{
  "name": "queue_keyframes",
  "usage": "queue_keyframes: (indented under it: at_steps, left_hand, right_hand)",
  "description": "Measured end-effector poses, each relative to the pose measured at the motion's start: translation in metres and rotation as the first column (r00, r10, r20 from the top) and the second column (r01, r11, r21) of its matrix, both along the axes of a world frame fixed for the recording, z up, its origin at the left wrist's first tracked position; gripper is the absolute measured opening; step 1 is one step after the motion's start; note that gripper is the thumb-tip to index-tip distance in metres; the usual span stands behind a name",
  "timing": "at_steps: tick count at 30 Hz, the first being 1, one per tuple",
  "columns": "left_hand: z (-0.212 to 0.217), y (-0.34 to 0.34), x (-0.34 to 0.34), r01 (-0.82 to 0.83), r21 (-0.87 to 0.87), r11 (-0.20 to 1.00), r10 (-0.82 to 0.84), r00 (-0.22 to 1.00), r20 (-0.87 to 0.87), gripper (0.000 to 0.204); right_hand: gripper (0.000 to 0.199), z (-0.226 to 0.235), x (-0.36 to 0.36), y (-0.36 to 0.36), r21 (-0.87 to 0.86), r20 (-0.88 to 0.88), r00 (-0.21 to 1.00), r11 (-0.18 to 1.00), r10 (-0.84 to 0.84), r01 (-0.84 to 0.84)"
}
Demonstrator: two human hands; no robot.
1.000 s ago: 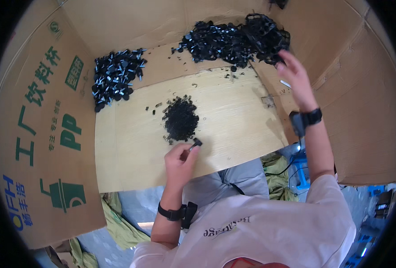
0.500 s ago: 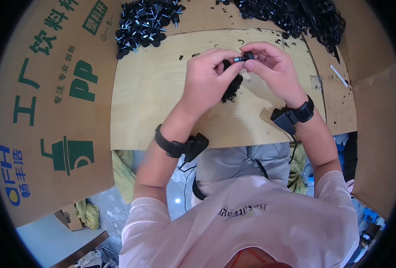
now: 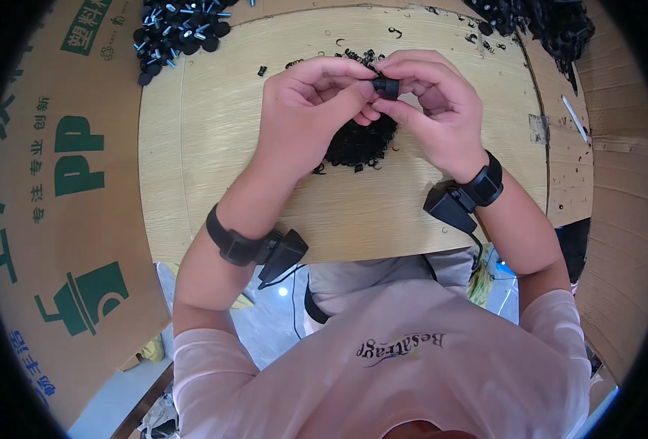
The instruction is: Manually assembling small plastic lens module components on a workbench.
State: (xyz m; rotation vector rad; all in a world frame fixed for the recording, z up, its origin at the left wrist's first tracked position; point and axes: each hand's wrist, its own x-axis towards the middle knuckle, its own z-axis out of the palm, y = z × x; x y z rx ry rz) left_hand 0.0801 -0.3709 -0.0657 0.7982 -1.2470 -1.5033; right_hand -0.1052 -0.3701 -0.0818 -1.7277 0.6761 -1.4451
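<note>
Above the board, my left hand [image 3: 313, 110] and my right hand [image 3: 441, 110] meet at a small black-headed bolt [image 3: 389, 89]. The right thumb and fingers pinch its round black head. On the other side, the left thumb and index finger are closed on the shaft end, where a dark part shows beside the thumb. No bare metal of the shaft is visible, and I cannot make out whether a small clip sits on it. Below the hands lies a pile of small curled black pieces [image 3: 360, 146], partly covered by my left hand.
Black-headed bolts with metal shafts [image 3: 185, 29] are heaped at the far left. A black heap [image 3: 551, 29] with plastic film lies far right, near a white stick [image 3: 575, 118]. Cardboard walls [image 3: 82, 219] stand on both sides of the wooden board [image 3: 214, 146]. Loose curled pieces are scattered about.
The bright metal shaft showed between my hands before; now it is hidden at the left fingertips. Both hands have drawn closer together, and the view has shifted, showing more of the pile.
</note>
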Motion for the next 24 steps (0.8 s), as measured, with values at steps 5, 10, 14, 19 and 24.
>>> queue_keyframes:
  at_steps: [5,10,14,19,24]
  left_hand:
    - [-0.004,0.0,0.0,0.012,-0.029,0.999,-0.014,0.999,-0.044,0.021]
    - [-0.003,0.006,-0.003,0.01,-0.038,0.999,-0.011,1.0,-0.004,0.021]
    - [-0.004,0.007,-0.002,0.006,-0.086,0.996,-0.001,0.999,0.052,0.018]
    - [-0.003,0.007,-0.002,-0.011,-0.097,0.995,0.014,0.999,0.03,0.014]
    - [-0.004,0.008,-0.004,-0.039,-0.077,0.996,0.035,0.998,-0.053,0.016]
  right_hand:
    - [0.035,-0.004,0.001,0.0,-0.101,0.014,1.0,0.995,-0.008,0.009]
    - [0.036,-0.008,-0.001,0.003,-0.196,0.026,0.999,0.98,-0.027,0.031]
    - [0.034,-0.007,-0.001,0.004,-0.193,0.055,0.998,0.981,-0.008,0.019]
    - [0.031,-0.006,-0.004,0.004,-0.216,0.012,0.998,0.974,-0.069,0.07]
    - [0.043,-0.007,-0.007,0.005,-0.241,-0.075,0.997,0.969,0.027,-0.045]
